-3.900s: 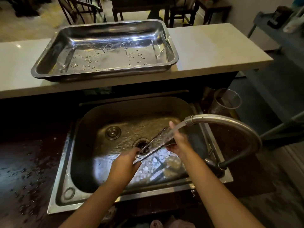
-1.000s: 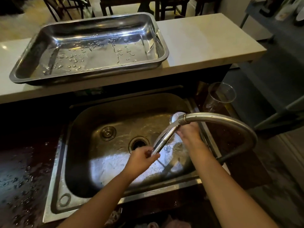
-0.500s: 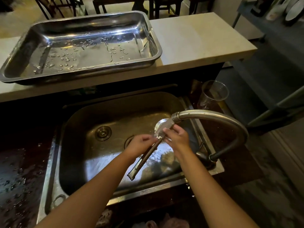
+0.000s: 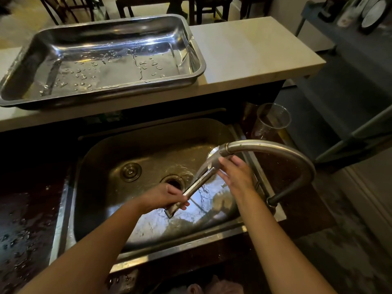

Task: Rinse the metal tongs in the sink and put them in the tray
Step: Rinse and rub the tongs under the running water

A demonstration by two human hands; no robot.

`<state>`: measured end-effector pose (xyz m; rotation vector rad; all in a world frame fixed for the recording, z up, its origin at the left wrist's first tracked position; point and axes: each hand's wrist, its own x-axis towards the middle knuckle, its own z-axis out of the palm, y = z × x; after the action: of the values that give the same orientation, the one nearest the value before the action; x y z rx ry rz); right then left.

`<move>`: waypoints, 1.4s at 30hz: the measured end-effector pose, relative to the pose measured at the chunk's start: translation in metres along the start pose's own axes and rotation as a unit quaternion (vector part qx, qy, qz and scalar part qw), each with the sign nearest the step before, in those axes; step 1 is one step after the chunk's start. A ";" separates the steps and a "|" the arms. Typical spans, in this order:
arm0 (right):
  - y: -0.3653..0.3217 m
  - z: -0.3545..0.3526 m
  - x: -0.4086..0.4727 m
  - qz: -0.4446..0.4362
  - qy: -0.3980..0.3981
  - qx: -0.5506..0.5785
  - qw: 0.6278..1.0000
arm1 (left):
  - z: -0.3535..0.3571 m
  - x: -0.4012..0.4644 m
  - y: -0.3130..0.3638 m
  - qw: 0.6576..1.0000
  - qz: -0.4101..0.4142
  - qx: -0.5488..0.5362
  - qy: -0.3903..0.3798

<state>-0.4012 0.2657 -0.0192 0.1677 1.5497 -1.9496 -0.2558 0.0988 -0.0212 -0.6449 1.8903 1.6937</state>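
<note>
In the head view, the only 1 given, the metal tongs point(image 4: 198, 181) hang over the sink point(image 4: 101, 170), their long axis running on a diagonal from the hinge end low and near the person up and away to the right, where the scoop ends sit just under the faucet point(image 4: 275, 149) spout with water running over them. The left hand point(image 4: 164, 198) has its fingers curled around the hinge end, thumb on top, in a closed wrap. The right hand point(image 4: 236, 175) sits at the upper part, fingers pressed together along the blades and touching them; whether it is pinching or only rubbing I cannot tell. The tray point(image 4: 195, 52) lies well apart, up on the pale counter point(image 4: 254, 49) beyond the sink's far rim, wet with droplets and holding nothing I can make out. Judged from this, rinsing is the step in hand, and the left hand, holding the handle end firmly, looks the better placed to carry the tongs forward and up over the ledge. A clear cup point(image 4: 272, 122) stands right of the sink, clear of that path.
</note>
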 end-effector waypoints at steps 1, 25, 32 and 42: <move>0.002 0.004 -0.002 -0.001 -0.002 -0.005 1.000 | 0.000 0.001 0.006 1.000 0.012 0.010 -0.001; 0.019 -0.027 -0.081 -0.172 0.088 -0.740 0.644 | 0.038 0.025 0.017 0.937 0.038 -0.341 0.063; 0.030 -0.035 -0.090 -0.153 0.080 -0.741 0.650 | 0.041 0.031 0.028 0.907 0.001 -0.418 0.051; 0.015 -0.039 -0.076 -0.112 0.107 -0.668 0.728 | 0.039 0.026 0.030 0.893 0.007 -0.448 0.054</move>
<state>-0.3436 0.3293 -0.0078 -0.4430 2.8057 -0.5082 -0.2922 0.1405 -0.0189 -1.0664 1.0702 2.5651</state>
